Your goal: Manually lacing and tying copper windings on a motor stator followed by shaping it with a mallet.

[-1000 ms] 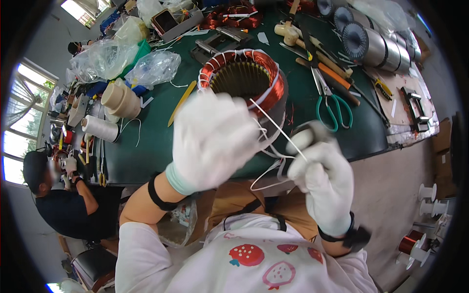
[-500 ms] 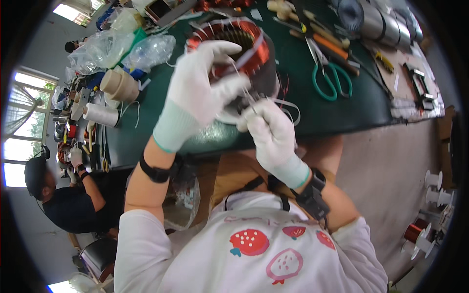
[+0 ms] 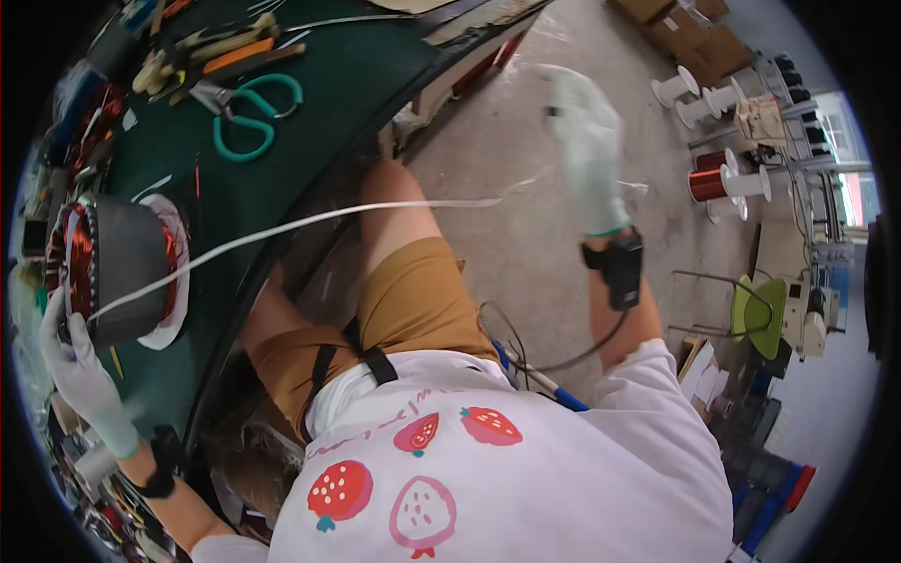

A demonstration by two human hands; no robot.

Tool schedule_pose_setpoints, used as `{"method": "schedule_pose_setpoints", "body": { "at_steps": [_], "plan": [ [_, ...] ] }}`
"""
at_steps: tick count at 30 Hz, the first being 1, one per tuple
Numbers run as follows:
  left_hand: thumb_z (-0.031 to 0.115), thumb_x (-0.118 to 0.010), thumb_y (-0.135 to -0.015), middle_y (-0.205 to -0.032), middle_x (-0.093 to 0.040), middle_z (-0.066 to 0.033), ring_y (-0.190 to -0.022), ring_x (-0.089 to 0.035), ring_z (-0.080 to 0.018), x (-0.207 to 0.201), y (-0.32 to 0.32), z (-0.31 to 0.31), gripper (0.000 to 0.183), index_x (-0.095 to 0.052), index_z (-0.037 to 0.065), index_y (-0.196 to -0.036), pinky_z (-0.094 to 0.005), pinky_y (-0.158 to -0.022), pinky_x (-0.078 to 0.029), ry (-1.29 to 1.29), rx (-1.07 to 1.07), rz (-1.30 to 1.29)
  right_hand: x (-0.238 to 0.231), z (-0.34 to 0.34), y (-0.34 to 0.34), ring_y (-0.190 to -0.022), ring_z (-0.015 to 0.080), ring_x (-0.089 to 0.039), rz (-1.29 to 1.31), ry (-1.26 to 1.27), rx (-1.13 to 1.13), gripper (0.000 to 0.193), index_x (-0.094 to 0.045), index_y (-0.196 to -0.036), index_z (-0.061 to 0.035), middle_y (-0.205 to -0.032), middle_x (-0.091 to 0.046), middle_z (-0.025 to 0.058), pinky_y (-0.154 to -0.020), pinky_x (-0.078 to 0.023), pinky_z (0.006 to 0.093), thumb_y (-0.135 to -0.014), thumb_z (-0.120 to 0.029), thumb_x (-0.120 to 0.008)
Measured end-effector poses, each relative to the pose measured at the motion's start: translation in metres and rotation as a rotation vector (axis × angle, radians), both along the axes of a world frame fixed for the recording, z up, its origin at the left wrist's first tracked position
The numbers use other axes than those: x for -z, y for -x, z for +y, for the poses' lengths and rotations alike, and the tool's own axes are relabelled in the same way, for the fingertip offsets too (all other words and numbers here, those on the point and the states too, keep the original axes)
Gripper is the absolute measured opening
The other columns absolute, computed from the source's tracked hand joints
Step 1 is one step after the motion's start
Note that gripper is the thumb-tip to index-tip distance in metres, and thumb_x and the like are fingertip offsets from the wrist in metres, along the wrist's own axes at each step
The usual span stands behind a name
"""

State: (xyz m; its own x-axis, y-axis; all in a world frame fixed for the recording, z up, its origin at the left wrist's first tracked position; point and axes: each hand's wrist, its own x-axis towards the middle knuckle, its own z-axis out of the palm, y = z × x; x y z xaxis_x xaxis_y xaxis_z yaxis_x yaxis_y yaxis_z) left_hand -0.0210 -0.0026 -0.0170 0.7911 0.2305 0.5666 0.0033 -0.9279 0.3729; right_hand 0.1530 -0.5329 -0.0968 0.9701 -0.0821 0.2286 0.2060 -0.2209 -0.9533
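A motor stator (image 3: pixel 131 267) with a grey shell and red-brown copper windings lies on its side at the left of the bench. My left hand (image 3: pixel 86 380), in a white glove, has its fingers bent against the near edge of the windings, gripping the stator there. From beside those fingertips a flat white cord (image 3: pixel 310 218) runs taut across my lap to the right. Far out over the floor is my right hand (image 3: pixel 587 150), also gloved and smeared by motion. The cord's far end blurs near its wrist, and whether these fingers hold it is unclear.
Teal-handled scissors (image 3: pixel 246 117) and an orange-handled tool (image 3: pixel 237 53) lie on the green bench top (image 3: pixel 328 89). Wire spools (image 3: pixel 718 178) stand on a rack at right, near a green chair (image 3: pixel 758 314). Cardboard boxes (image 3: pixel 690 42) sit farther back.
My view has swung to the right. The right hand has moved from beside the stator far out to the right, and the white cord now stretches out from the stator. The left hand has lowered onto the stator's edge.
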Motion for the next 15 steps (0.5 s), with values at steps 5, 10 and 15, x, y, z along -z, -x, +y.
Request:
{"method": "schedule_pose_setpoints", "body": {
  "at_steps": [5,10,15],
  "plan": [
    [-0.009,-0.059,-0.083,-0.112,-0.067,-0.0159,-0.104,-0.063,-0.0345,0.016,0.003,-0.169,0.032,-0.065,-0.002,-0.114,-0.0421,-0.095,-0.048,-0.041,0.443,-0.121,-0.019,0.104,-0.008,-0.074,0.0267,-0.070,-0.545,0.454,-0.218,0.020,-0.071,-0.107,-0.0139,-0.085,-0.073,0.0061,-0.064,-0.056,0.0326,-0.090,-0.010,-0.061],
    [0.017,-0.071,-0.080,-0.136,-0.054,-0.0225,-0.122,-0.055,-0.0308,0.048,-0.012,-0.269,0.073,-0.041,-0.005,-0.143,-0.0399,-0.104,-0.043,0.888,0.660,0.651,-0.024,0.180,-0.020,-0.068,0.0293,-0.069,-0.660,0.856,-0.204,0.016,-0.071,-0.104,-0.0186,-0.077,-0.071,0.0060,-0.056,-0.053,0.0359,-0.094,-0.026,-0.061],
    [0.026,-0.067,-0.089,-0.117,-0.062,-0.0144,-0.108,-0.059,-0.0183,0.049,-0.042,-0.281,0.063,-0.045,-0.006,-0.138,-0.0326,-0.097,-0.045,1.450,0.580,0.792,-0.006,0.208,-0.018,-0.067,0.0292,-0.067,-0.579,0.835,-0.275,0.019,-0.072,-0.104,-0.0169,-0.076,-0.068,0.0115,-0.057,-0.051,0.0370,-0.095,-0.028,-0.060]
  ]
}}
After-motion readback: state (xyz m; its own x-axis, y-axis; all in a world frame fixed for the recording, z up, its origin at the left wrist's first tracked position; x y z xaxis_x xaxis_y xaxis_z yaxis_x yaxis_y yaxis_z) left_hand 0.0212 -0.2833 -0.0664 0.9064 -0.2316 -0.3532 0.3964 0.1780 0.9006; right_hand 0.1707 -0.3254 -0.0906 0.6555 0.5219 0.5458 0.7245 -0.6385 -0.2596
